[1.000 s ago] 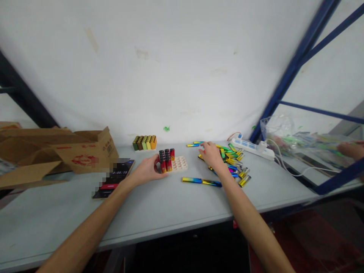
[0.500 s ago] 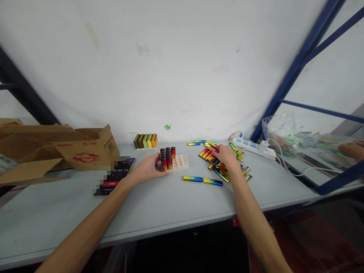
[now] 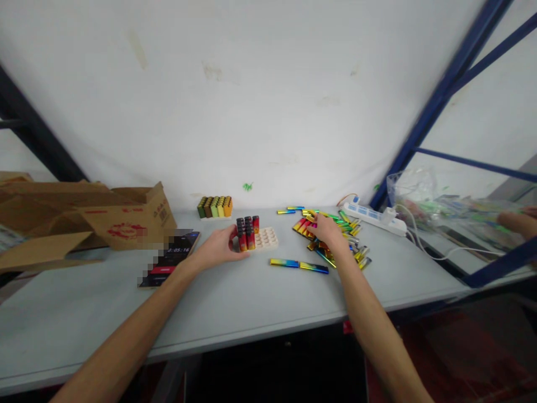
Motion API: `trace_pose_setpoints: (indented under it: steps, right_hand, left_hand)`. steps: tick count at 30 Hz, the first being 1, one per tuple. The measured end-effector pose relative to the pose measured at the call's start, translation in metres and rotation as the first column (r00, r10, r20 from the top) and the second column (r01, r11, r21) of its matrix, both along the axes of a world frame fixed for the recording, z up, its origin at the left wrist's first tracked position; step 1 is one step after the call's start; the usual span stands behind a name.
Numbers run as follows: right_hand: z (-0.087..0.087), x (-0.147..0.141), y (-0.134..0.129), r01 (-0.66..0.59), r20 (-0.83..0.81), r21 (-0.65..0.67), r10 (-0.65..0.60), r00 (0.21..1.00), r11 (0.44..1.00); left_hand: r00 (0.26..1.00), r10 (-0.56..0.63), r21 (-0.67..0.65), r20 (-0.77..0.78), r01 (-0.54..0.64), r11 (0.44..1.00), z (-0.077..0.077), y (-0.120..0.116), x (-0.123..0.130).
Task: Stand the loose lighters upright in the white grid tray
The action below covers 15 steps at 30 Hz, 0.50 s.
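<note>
Curled around the left end of a white holed tray [image 3: 268, 239], my left hand [image 3: 220, 246] has its thumb in front and its fingers largely hidden behind. Several red-and-black lighters [image 3: 248, 235] stand upright in that tray, against this hand; its right-hand holes hold nothing. My right hand [image 3: 329, 232] reaches into a loose pile of shiny, slim metallic pieces [image 3: 342, 226] in gold, red, green and blue. Its fingertips are closed together over the red-gold ones; what they pinch is hidden. Two yellow-blue pieces [image 3: 298, 266] lie end to end in front of the pile.
A block of green, brown and yellow lighters [image 3: 215, 208] stands by the wall. On the left are an open cardboard box [image 3: 130, 221] and a phone [image 3: 180, 249]. A white power strip [image 3: 375, 217], cables and a blue rack post [image 3: 403, 151] are right. Another person's hand [image 3: 520, 224] shows beyond.
My right hand has shifted slightly left over the pile, its fingertips lower among the red-gold pieces. My left hand stays at the tray.
</note>
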State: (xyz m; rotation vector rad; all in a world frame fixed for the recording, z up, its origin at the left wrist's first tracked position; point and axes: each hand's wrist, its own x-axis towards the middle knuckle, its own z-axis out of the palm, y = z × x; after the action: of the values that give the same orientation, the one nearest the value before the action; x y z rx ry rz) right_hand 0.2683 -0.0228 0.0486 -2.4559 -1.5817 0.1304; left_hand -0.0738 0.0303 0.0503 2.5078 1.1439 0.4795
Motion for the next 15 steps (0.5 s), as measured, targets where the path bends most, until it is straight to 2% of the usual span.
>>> trace_pose_setpoints:
  steps: [4,6,9,10,12,15]
  right_hand:
    - [0.000,0.002,0.003,-0.023,-0.002,0.021,0.023,1.000,1.000]
    - [0.001,0.002,0.006,-0.073,-0.013,0.058,0.073,0.997,0.996]
    - [-0.001,-0.004,0.012,-0.185,-0.132,0.228,0.219,0.967,0.956]
    - [-0.002,-0.008,0.014,-0.211,-0.216,0.306,0.283,0.934,0.928]
    - [-0.006,-0.017,0.017,-0.235,-0.386,0.450,0.425,0.819,0.862]
    - [-0.011,-0.033,0.019,-0.304,-0.467,0.579,0.614,0.636,0.756]
  left_hand:
    - [1.000,0.004,-0.002,0.016,-0.004,1.000,-0.003,0.002,-0.001]
    - [1.000,0.005,-0.005,0.029,-0.005,1.000,-0.004,0.002,-0.001]
    - [0.999,0.003,-0.006,0.049,-0.003,1.000,-0.005,0.003,-0.002]
    - [0.999,0.001,-0.009,0.054,-0.001,1.000,-0.005,0.003,-0.002]
    - [0.998,0.000,-0.009,0.060,0.001,1.000,-0.005,0.003,-0.002]
    - [0.998,0.004,-0.005,0.055,-0.004,1.000,-0.005,0.004,-0.002]
